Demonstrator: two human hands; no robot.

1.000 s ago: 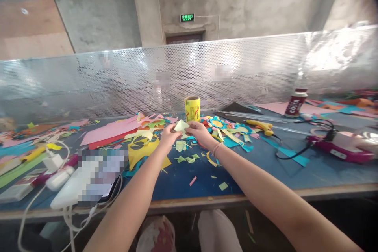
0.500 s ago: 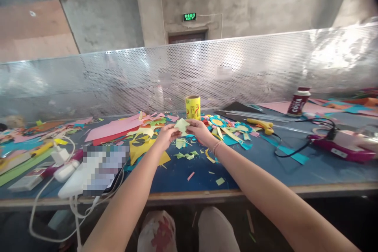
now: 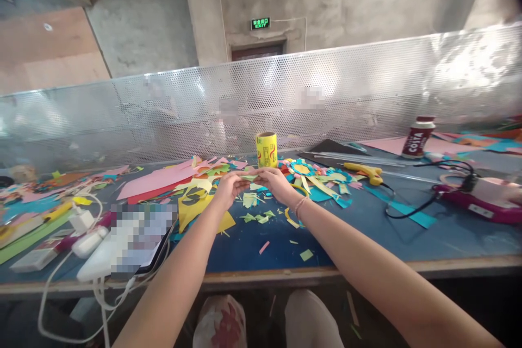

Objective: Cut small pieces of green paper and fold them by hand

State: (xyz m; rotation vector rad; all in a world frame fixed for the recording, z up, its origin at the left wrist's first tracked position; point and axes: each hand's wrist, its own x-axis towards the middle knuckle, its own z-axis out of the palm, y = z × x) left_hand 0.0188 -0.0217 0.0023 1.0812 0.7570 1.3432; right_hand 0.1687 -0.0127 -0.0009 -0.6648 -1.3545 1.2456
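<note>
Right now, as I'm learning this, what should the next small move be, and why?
Perhaps tilt the green paper up: the left hand and right hand both pinch it, but only a thin sliver shows, so its shape is hard to check.

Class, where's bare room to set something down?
Bare blue tabletop shows between right forearm and turquoise paper strip, and between left forearm and small pink paper scrap. Crowded: multicoloured paper scraps beside yellow cylinder; white charger left.

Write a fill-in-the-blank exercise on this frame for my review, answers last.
The left hand and right hand hold a paper piece coloured ____.
A bracelet circles the person's ____ wrist.
The bottle at the right is labelled ____.
The lit sign above the doorway says ____ in English.
Missing words: green; right; COSTA; EXIT.
</note>
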